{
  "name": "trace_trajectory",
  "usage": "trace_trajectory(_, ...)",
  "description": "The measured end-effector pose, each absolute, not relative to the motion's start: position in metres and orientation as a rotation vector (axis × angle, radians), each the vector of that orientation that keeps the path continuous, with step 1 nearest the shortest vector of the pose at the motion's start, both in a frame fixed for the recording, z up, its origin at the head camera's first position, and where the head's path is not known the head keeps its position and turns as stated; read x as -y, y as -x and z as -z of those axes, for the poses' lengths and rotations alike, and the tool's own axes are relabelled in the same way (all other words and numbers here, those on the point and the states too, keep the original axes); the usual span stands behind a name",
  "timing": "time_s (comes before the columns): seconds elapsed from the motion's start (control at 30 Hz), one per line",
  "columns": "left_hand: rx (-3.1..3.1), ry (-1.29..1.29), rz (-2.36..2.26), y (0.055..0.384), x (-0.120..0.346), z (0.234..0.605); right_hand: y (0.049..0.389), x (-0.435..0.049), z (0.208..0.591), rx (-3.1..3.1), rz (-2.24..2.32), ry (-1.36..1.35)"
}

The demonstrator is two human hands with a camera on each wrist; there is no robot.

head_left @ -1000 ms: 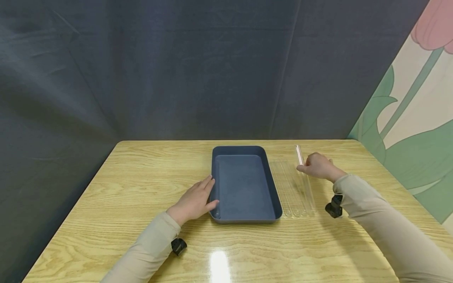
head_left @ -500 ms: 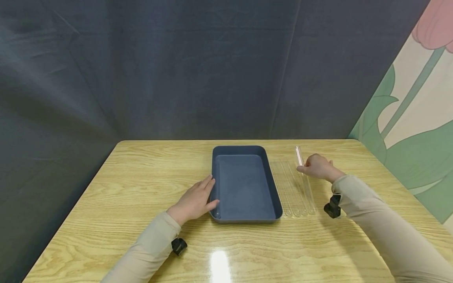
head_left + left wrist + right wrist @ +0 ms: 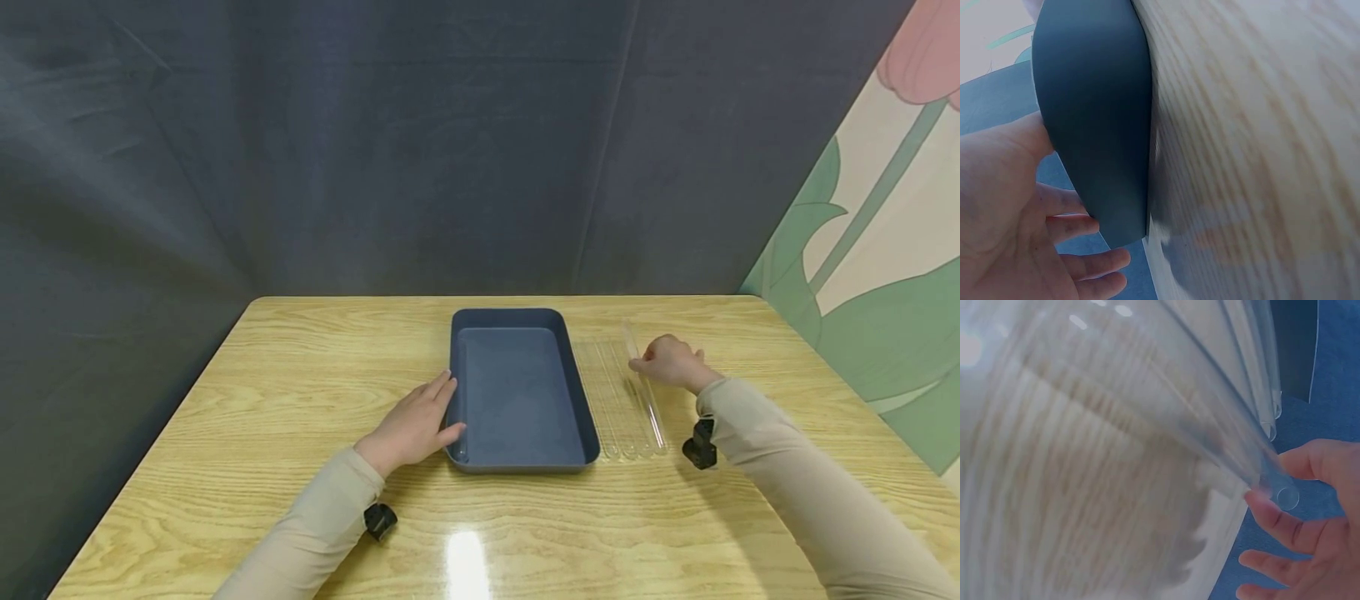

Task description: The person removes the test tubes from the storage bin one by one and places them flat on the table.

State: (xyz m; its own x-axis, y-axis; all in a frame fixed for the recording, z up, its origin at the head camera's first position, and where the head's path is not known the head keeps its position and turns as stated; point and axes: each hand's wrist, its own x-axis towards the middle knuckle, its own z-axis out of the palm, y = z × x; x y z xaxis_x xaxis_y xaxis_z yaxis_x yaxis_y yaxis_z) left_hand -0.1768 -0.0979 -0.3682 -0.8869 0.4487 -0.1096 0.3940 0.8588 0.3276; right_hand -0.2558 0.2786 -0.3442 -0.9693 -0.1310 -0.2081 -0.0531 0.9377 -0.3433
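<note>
My right hand (image 3: 675, 362) pinches a long clear test tube (image 3: 656, 423) between thumb and index finger, near its far end. In the right wrist view, the tube (image 3: 1222, 419) slants across, its open end at the fingertips, the other fingers spread loosely. Several more clear test tubes (image 3: 609, 404) lie side by side on the table, left of the held one. My left hand (image 3: 408, 425) rests on the left rim of a dark blue rectangular tray (image 3: 525, 392), fingers fairly straight, thumb over the rim. Inside, along the tray's left wall, lies another clear tube (image 3: 461, 442).
The wood-grain table (image 3: 300, 375) runs back to a dark cloth (image 3: 450, 167). At the right stands a wall panel (image 3: 862, 308) painted with a pink flower and green leaves. Each wrist carries a small black camera.
My right hand has moved slightly down with the tube, whose far end now sits lower and tilts less above the table. My left hand and the tray have stayed put.
</note>
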Motion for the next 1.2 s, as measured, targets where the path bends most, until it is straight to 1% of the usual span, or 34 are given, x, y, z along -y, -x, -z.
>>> trace_trajectory(0.47,-2.853,-0.645,-0.448,0.177,0.098,0.37,0.257,-0.278,0.36,-2.856,0.518,0.098)
trace_trajectory(1.2,-2.862,-0.644,-0.454,0.177,0.097,0.37,0.255,-0.279,0.368,-2.847,0.55,0.08)
